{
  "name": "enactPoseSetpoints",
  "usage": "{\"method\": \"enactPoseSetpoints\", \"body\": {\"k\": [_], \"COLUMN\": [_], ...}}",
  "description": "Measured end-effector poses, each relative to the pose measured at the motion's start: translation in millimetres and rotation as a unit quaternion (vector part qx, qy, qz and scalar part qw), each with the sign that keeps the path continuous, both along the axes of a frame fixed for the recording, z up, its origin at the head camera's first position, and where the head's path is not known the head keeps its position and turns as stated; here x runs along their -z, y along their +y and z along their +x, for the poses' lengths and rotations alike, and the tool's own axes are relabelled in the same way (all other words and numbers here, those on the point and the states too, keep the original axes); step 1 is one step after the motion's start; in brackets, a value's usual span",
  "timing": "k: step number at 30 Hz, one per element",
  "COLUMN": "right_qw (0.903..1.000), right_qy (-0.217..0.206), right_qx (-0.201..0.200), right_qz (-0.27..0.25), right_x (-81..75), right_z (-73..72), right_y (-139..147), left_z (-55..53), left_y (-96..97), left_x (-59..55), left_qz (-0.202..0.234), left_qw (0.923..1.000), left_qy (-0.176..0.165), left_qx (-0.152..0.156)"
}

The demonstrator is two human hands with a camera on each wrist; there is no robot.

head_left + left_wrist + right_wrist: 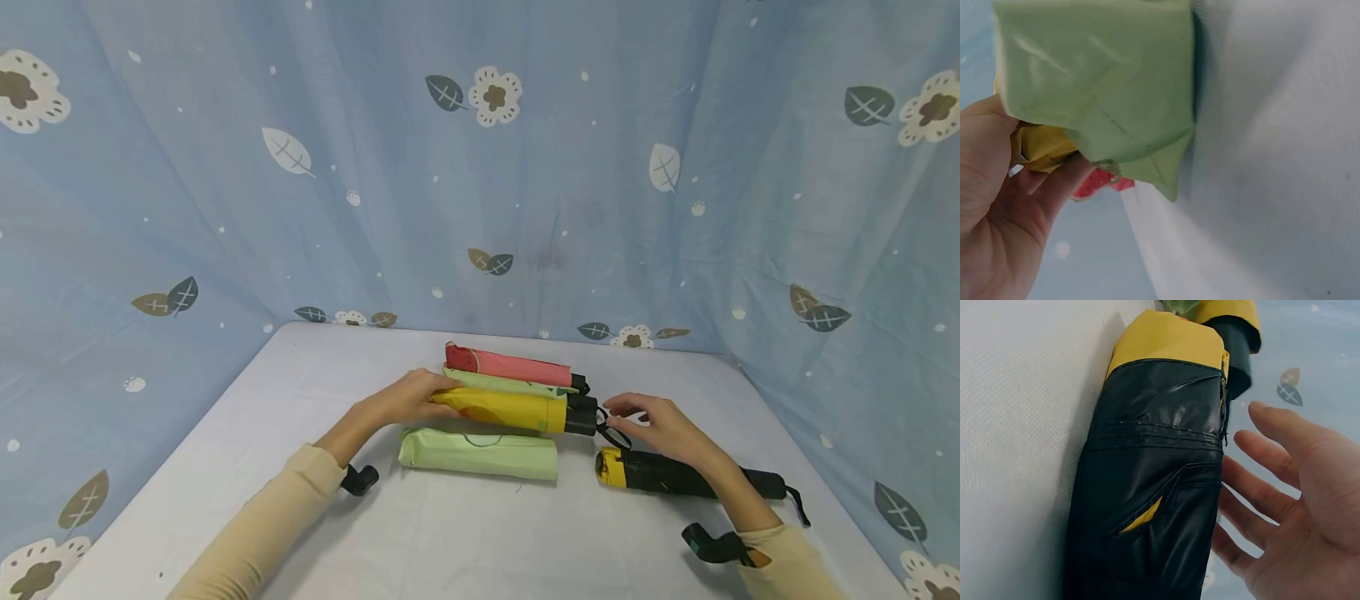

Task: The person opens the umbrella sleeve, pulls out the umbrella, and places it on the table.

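My left hand [408, 398] grips the left end of a folded yellow umbrella [517, 410], its black handle and wrist strap pointing right. Beside that strap is my right hand [660, 427], fingers loosely bent and spread; in the right wrist view nothing lies in its palm. In front of the yellow umbrella lies a light green folded umbrella or cover [480, 454], which looms large in the left wrist view. A black folded umbrella [1154, 450] with a yellow end lies just below the right hand and forearm. Behind the yellow one, another light green umbrella [502, 382] is partly hidden.
A red-pink folded umbrella [517, 365] with a black handle lies farthest back. All rest on a white-covered table [480, 542]. A blue patterned curtain [390, 167] closes off the back and sides. Black camera mounts stick out at both wrists.
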State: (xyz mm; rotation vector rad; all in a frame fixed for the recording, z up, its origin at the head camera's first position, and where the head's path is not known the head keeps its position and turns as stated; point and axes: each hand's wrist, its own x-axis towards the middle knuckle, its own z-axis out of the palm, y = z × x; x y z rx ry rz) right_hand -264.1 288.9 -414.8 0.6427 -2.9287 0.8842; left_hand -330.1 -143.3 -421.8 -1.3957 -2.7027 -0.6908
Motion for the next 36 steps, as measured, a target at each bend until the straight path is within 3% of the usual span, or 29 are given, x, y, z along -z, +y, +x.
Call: {"method": "enactPoseSetpoints", "body": {"k": [7, 16, 24, 29, 33, 36], "right_qw": [0.9998, 0.9959, 0.9968, 0.9972, 0.9956, 0.9927], "right_qy": [-0.01, -0.041, -0.035, -0.037, -0.042, -0.05], "right_qx": [0.0, -0.025, -0.037, -0.033, -0.031, -0.034], "right_qz": [-0.017, -0.077, -0.061, -0.055, -0.078, -0.105], "right_x": [-1.5, -5.6, -5.7, -4.8, -2.0, -0.2], "right_z": [-0.1, -0.2, -1.5, -1.8, -1.9, -1.5], "right_y": [-5, -20, -28, -28, -27, -27], "left_z": [1.4, 0.6, 2.7, 4.2, 7.5, 11.4], "left_y": [-1.1, 1.3, 4.1, 3.5, 5.8, 9.5], "left_x": [-5.8, -6.4, -9.6, -10.6, -14.0, -18.6], "left_qz": [0.009, 0.027, 0.032, 0.022, 0.011, 0.005], "left_qw": [0.9999, 0.9996, 0.9993, 0.9994, 0.9984, 0.9979], "left_qy": [-0.004, 0.002, 0.004, -0.027, -0.053, -0.054], "left_qx": [-0.004, 0.009, 0.021, 0.007, -0.015, -0.036]}}
